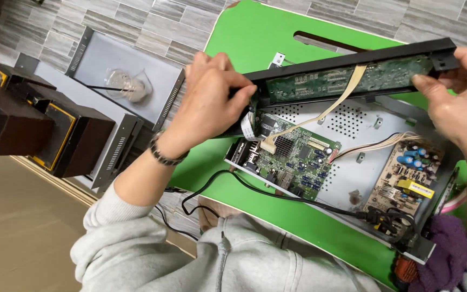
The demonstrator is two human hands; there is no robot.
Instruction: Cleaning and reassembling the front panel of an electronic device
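Both hands clamp the black front panel, long axis left-right, circuit side facing up.

circuit boards: 3 (one on front panel) | metal covers: 2 | speakers: 2

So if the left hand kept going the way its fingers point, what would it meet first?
The left hand already grips the end of the black front panel, fingers pointing along it. Going on, it would probably run along the panel's green circuit strip; depth is unclear.
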